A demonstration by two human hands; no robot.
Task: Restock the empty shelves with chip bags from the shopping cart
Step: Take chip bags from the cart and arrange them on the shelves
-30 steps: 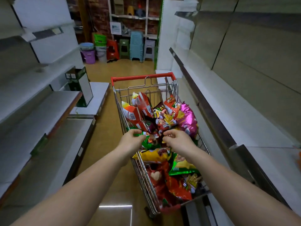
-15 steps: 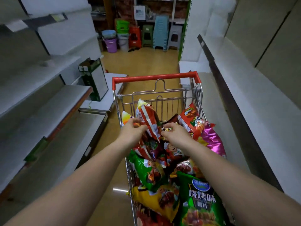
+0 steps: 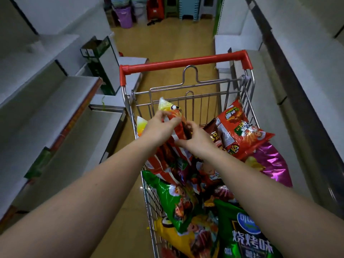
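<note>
A wire shopping cart (image 3: 186,62) with a red handle stands in the aisle, piled with chip bags. My left hand (image 3: 160,127) grips the upper part of a red-and-white striped chip bag (image 3: 178,146) with a yellow top corner. My right hand (image 3: 197,138) pinches the same bag from its right side. Beside it lie a red chip bag (image 3: 240,131), a pink foil bag (image 3: 273,164), a green bag (image 3: 173,200) and a large green bag (image 3: 247,237) nearest me. Bare white shelves (image 3: 55,112) run along the left.
More bare shelving (image 3: 297,75) lines the right side, close to the cart. A green-edged cardboard box (image 3: 104,64) sits on the low left shelf ahead. Plastic buckets (image 3: 124,15) and stools (image 3: 188,6) stand at the aisle's far end. Wooden floor (image 3: 167,40) lies ahead.
The view has closed in on the cart. Both hands moved from the bags at the cart's middle to the striped bag at its far end and took hold of it.
</note>
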